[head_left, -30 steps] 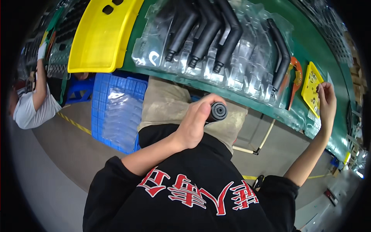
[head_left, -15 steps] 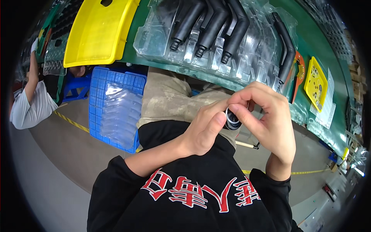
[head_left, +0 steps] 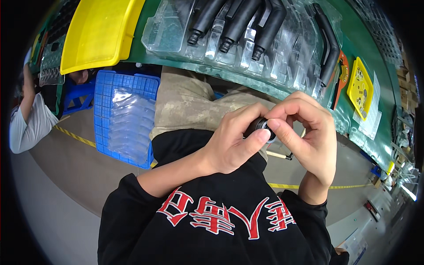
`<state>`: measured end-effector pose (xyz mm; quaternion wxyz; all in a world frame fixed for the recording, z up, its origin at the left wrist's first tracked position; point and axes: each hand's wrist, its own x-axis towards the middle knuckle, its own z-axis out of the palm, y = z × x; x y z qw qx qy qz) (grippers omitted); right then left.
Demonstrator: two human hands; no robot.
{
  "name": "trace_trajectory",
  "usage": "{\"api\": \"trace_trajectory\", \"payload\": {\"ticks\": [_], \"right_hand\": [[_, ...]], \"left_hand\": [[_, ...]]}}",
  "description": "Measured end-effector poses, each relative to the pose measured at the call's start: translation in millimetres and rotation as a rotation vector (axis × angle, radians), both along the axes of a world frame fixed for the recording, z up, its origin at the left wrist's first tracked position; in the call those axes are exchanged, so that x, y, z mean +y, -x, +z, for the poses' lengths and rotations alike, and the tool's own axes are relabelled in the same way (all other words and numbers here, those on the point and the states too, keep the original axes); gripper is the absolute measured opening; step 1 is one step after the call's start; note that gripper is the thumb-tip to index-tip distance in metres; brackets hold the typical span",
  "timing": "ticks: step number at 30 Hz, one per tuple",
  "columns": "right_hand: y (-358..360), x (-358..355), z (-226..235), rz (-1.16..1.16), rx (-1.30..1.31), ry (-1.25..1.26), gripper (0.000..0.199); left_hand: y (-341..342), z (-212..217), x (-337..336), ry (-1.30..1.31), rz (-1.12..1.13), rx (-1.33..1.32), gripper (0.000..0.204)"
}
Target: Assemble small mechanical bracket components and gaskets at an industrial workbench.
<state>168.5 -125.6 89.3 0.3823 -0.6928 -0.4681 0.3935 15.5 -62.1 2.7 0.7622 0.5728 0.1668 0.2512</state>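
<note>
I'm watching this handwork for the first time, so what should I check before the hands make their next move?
1. Black part gripped: ok, the left hand is closed around it.
2. Right hand in place: ok, it is at the black part's end.
3. Black part's end in full view: not ok, the hands cover some of it.
4. Something pinched in the right hand: cannot tell, too much is hidden.
5. Small parts within the small yellow tray: ok, several lie there.
6. Orange tool put down: ok, it lies on the bench, with neither hand on it.
</note>
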Motion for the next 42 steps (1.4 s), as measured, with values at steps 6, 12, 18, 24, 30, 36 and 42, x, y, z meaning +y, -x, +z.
{"api": "trace_trajectory", "payload": {"ticks": [6,12,18,24,30,36,42], "right_hand": [[11,-2,-12,-0.193,0.364,0.049,0.008],[21,-8,-16,-0.301,0.485,0.052,0.011],[20,-12,-16,-0.289,0.434,-0.123,0.018],[12,-21,-16,-0.058,0.195,-0.144,0.028],[15,-22,-23,-0.135,0.28,-0.146,0.031],[15,-21,-20,-0.134,0.243,-0.133,0.032],[15,-20,-22,-0.144,0.214,-0.158,0.032]], "left_hand": [[-1,0,-2,0.018,0.025,-0.016,0.031],[0,5,0,0.037,0.027,-0.011,0.028],[2,6,3,0.081,0.001,0.007,0.026],[2,12,3,0.131,-0.032,-0.024,0.027],[1,12,4,0.137,-0.021,-0.028,0.03],[0,16,5,0.136,-0.028,-0.045,0.032],[0,14,5,0.12,-0.031,-0.026,0.034]]}}
